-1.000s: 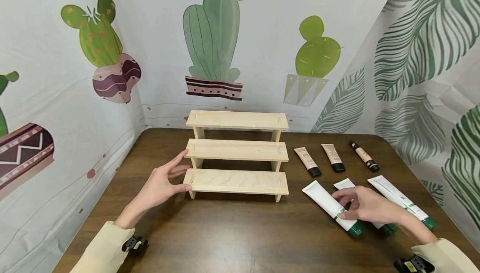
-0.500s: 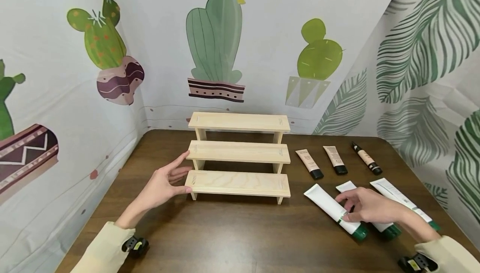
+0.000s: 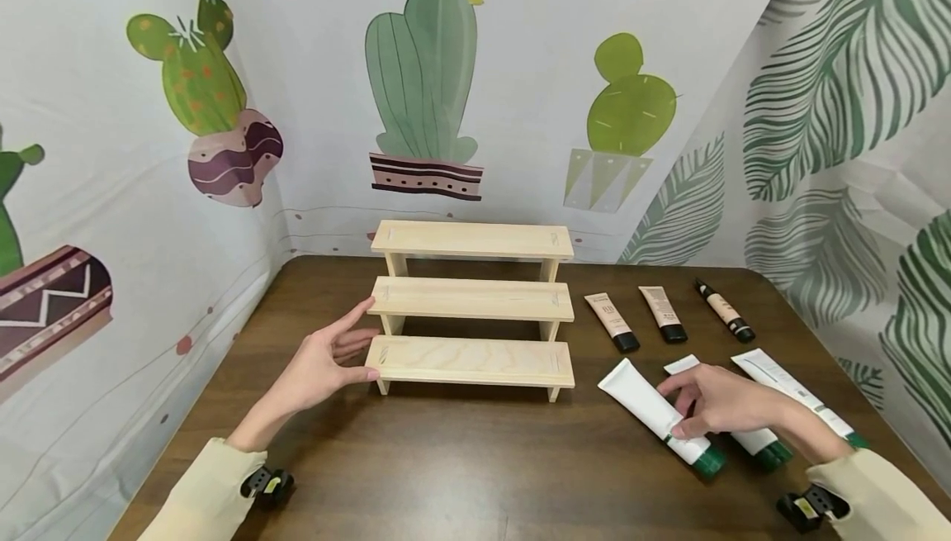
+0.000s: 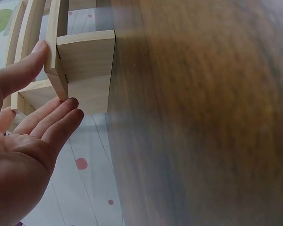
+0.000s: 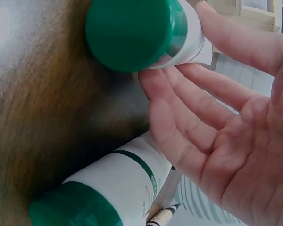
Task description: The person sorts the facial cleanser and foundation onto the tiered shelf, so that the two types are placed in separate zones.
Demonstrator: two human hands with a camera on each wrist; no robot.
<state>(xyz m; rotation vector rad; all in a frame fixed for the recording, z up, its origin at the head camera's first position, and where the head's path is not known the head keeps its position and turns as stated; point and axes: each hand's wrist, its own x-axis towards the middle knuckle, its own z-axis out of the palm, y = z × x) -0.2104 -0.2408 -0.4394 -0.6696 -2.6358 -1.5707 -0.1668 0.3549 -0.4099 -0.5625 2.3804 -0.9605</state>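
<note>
While the left end of a stepped wooden rack is touched by the left hand, with the thumb set at the lowest board and the forefinger at the middle one, the fingers are almost straight and spread. The rack is placed between the two hands. By the right hand, a white tube is pinched between thumb and fingers, its green cap turned toward the person. Beneath that hand, a second white tube is partly hidden; to its right, a third white tube is seen. Beyond it, two beige tubes and a pen are laid on the table.
</note>
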